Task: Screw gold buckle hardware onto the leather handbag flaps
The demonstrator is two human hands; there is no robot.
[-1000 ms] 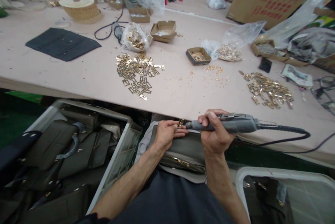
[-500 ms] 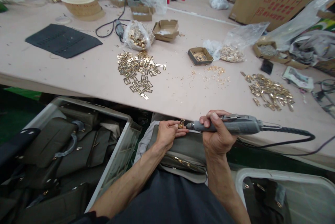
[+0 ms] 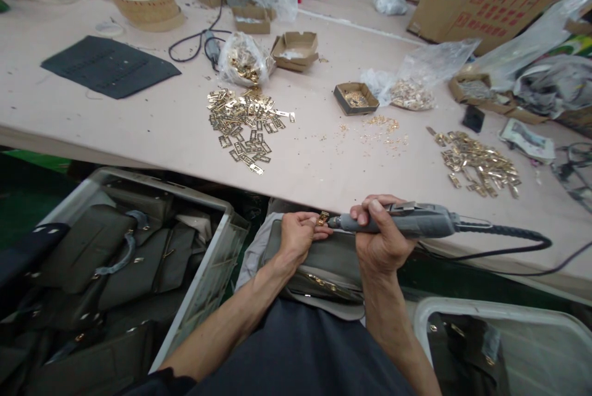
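My left hand (image 3: 298,234) pinches a small gold metal piece (image 3: 322,218) between thumb and fingers, just over the table's near edge. In my right hand (image 3: 385,232) is a grey electric screwdriver (image 3: 423,221), held level with its tip pointing left at the gold piece. The tip is at or very near the piece; contact is too small to tell. An olive-grey bag (image 3: 340,255) lies on my lap beneath both hands, its gold zipper facing me.
On the table (image 3: 296,165) lie gold plates (image 3: 250,121), more gold parts (image 3: 483,161), loose screws and a small box (image 3: 355,99). A crate of bags (image 3: 222,229) stands left, a white bin (image 3: 509,306) right. The screwdriver's cable (image 3: 513,235) trails right.
The gold piece has tilted a little in my left fingers. My right hand and the screwdriver have shifted slightly left; both hands keep their grips.
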